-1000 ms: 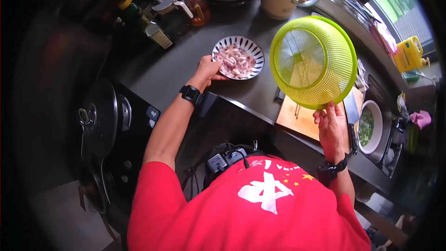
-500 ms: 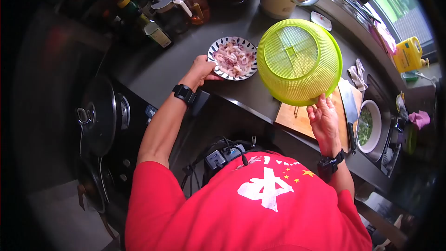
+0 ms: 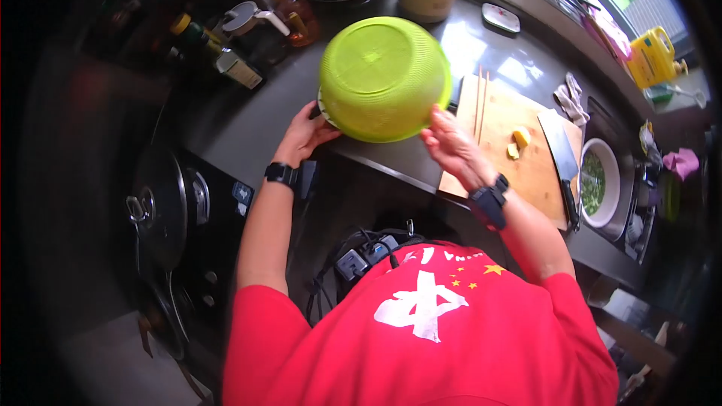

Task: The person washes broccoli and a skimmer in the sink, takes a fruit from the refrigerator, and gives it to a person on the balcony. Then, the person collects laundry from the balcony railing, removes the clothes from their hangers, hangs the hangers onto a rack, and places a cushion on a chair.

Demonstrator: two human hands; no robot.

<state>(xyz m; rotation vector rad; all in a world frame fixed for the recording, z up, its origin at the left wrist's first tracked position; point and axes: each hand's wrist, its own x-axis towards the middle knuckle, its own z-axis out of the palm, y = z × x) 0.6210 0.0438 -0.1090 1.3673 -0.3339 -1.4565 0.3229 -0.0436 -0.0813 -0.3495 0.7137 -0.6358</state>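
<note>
A lime-green mesh colander (image 3: pixel 385 79) is upside down above the near edge of the counter, covering nearly all of the patterned plate (image 3: pixel 324 110). Only a sliver of that plate's rim shows at the left; the cut squid pieces on it are hidden now. My left hand (image 3: pixel 304 134) is closed on the plate's left edge, its fingertips partly out of sight. With thumb and fingers, my right hand (image 3: pixel 453 144) grips the colander's right rim. Whether the colander rests on the plate or is just above it, I cannot tell.
To the right lies a wooden cutting board (image 3: pixel 526 188) with chopsticks (image 3: pixel 481 105), small yellow pieces (image 3: pixel 520 137) and a cleaver (image 3: pixel 558 152). A white bowl of greens (image 3: pixel 594 180) sits in the sink. Bottles (image 3: pixel 297 19) stand at the back left; a lidded pan (image 3: pixel 158 203) is on the stove.
My right hand has carried the colander leftward from over the cutting board to over the plate, hiding the squid. The board with its chopsticks and yellow pieces is uncovered. My left hand stays at the plate.
</note>
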